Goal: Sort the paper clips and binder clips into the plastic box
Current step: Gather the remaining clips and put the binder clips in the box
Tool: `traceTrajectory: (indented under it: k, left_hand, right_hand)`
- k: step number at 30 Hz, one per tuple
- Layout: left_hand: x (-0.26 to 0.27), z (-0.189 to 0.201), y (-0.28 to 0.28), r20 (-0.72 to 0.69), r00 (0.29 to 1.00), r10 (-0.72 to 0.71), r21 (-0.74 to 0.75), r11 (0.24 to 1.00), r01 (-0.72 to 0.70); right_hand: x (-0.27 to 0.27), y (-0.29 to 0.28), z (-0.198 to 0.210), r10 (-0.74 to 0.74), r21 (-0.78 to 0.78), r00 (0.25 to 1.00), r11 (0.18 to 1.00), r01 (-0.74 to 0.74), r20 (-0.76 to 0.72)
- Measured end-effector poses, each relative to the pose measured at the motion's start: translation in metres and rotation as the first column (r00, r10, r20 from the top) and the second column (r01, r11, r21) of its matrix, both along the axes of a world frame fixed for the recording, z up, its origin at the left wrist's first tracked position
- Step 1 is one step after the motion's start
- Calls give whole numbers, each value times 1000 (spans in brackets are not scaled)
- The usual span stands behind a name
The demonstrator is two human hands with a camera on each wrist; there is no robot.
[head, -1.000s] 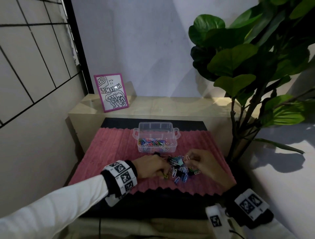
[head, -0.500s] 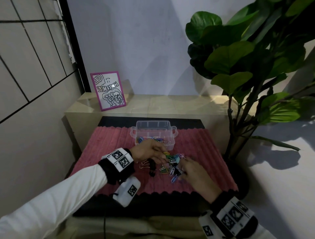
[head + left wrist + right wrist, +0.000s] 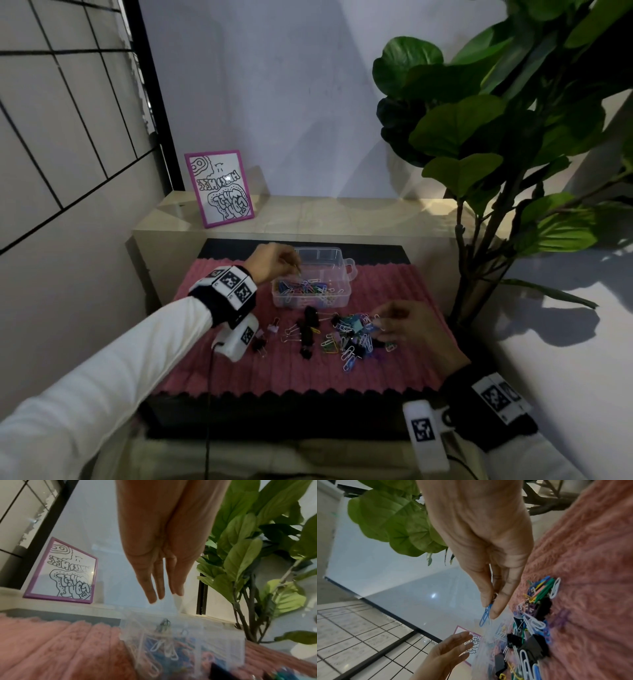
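the clear plastic box [image 3: 337,274] sits at the far middle of the pink ribbed mat [image 3: 219,370], its near compartment already holding a tangle of coloured paper clips [image 3: 301,287]. the loose pile [image 3: 349,337] of paper clips and black binder clips [image 3: 310,320] lies on the mat just in front of the box.

the left hand [image 3: 274,262] hangs over the box's left rim; the left wrist view shows its fingers [image 3: 150,588] straight and pointing down with nothing plainly between them, and a clip [image 3: 164,624] below them looks as if it is dropping into the box. the right hand [image 3: 407,325] is over the right side of the pile, and the right wrist view shows thumb and forefinger pinching 1 blue paper clip [image 3: 485,614].

the paper clips look light, thin and springy, apt to hook into each other, so a pinch on the long loop probably lifts them cleanest. the binder clips seem heavier and stiff; the black body is likely the safer hold, since the wire handles flip.

a framed drawing [image 3: 221,188] leans on the pale ledge behind the worktop, and a leafy plant [image 3: 479,137] stands to the right; neither blocks the short path to the box. a cable [image 3: 207,394] trails from the left wrist camera over the mat's near edge.
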State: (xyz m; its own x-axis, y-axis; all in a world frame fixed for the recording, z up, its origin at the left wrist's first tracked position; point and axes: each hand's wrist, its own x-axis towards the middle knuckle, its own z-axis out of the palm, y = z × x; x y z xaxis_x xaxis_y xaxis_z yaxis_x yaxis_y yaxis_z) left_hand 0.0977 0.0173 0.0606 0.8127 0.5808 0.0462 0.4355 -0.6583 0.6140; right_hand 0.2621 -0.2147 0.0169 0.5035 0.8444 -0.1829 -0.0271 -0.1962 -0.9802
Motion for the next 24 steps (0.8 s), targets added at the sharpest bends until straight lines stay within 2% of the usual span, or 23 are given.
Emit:
traceTrajectory:
  k: [2, 4, 6, 8, 11, 16, 18, 20, 22, 24]
  left_hand:
    - [1, -4, -1, -35, 999, 26, 63, 998, -24]
    - [-4, -9, -11, 9, 999, 39, 141, 989, -40]
    - [-11, -13, -27, 78, 997, 6, 154, 988, -18]
    - [-19, -17, -44, 72, 995, -65, 142, 988, 54]
    - [-23, -27, -58, -37, 982, -183, 120, 975, 186]
    - [-7, -35, -70, -226, 919, -323, 89, 933, 350]
    - [0, -37, -74, -319, 873, -370, 55, 912, 407]
    - [5, -40, -78, -387, 840, -380, 48, 902, 430]
    - [9, -42, -81, -404, 838, -365, 54, 906, 421]
    - [12, -45, -87, -397, 854, -335, 66, 918, 391]
  right_hand:
    - [-1, 2, 0, 5, 11, 999, 1000, -5, -49]
    - [-3, 6, -2, 8, 25, 997, 1000, -6, -79]
    - [-2, 11, -1, 19, 41, 996, 999, -15, -89]
    - [-1, 21, 4, 41, 84, 996, 996, -35, -79]
    - [3, 51, 23, 46, 105, 997, 993, -53, 66]
    - [3, 118, 35, 60, 15, 956, 998, -67, 288]
    - [-3, 130, 35, 130, -73, 903, 991, -109, 409]
    - [-8, 129, 36, 207, -159, 803, 977, -141, 559]
    - [-9, 121, 37, 222, -169, 711, 975, -146, 667]
    - [-7, 106, 36, 232, -159, 657, 973, -170, 718]
